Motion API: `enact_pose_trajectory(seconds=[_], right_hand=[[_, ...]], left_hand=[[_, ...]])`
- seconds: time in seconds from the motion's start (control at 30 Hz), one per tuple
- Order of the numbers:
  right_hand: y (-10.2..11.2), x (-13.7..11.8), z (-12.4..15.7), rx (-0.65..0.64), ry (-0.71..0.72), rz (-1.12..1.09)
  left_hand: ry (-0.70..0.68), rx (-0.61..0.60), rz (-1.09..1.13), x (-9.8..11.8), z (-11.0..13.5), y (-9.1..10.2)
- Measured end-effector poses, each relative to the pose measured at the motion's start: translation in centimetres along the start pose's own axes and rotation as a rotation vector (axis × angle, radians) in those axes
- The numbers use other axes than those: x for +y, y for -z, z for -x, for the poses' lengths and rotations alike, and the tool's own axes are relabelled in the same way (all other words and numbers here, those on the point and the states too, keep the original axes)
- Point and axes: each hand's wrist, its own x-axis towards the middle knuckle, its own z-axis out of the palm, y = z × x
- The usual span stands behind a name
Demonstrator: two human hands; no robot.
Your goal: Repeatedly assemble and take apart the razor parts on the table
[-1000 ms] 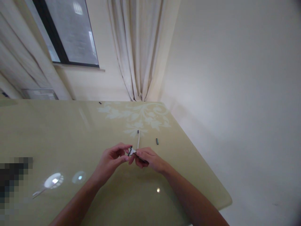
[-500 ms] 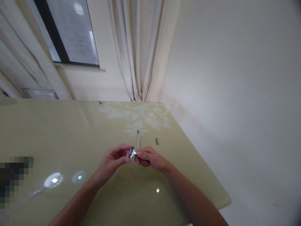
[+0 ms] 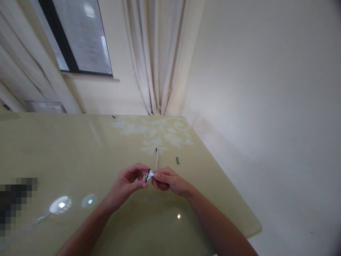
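Between my hands, over the table, is a razor with a silver neck and a dark cartridge facing left. My right hand is closed around its handle, which the fingers mostly hide. The thumb and fingertips of my left hand pinch the cartridge by its two ends. Just beyond my right hand, a thin white stick with a small dark head, like a toothbrush, points away from me; its near end is hidden. A small dark oblong piece, like another cartridge, lies to the right of it.
The glossy greenish table has a slanting right edge beside the wall. A tiny dark piece lies near its far edge. A pixelated dark object is at the left. Curtains and a window stand behind.
The cartridge has turned slightly, so its face with the silver neck shows more. Both hands have shifted only a little and keep their hold.
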Motion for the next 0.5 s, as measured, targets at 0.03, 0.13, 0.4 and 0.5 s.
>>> enact_pose_trajectory(seconds=[0.03, 0.13, 0.4, 0.5], right_hand=[[0.01, 0.04, -0.02, -0.006, 0.007, -0.009], [0.04, 0.13, -0.06, -0.008, 0.019, -0.015], [-0.17, -0.07, 0.13, 0.026, 0.078, 0.037], [-0.23, -0.15, 0.24, 0.024, 0.091, 0.031]], left_hand=[[0.002, 0.000, 0.003, 0.04, -0.02, -0.04], [0.006, -0.001, 0.008, 0.10, -0.06, -0.14], [0.008, -0.005, 0.047, -0.13, -0.04, 0.10], [0.039, 0.019, 0.085, -0.43, -0.02, 0.34]])
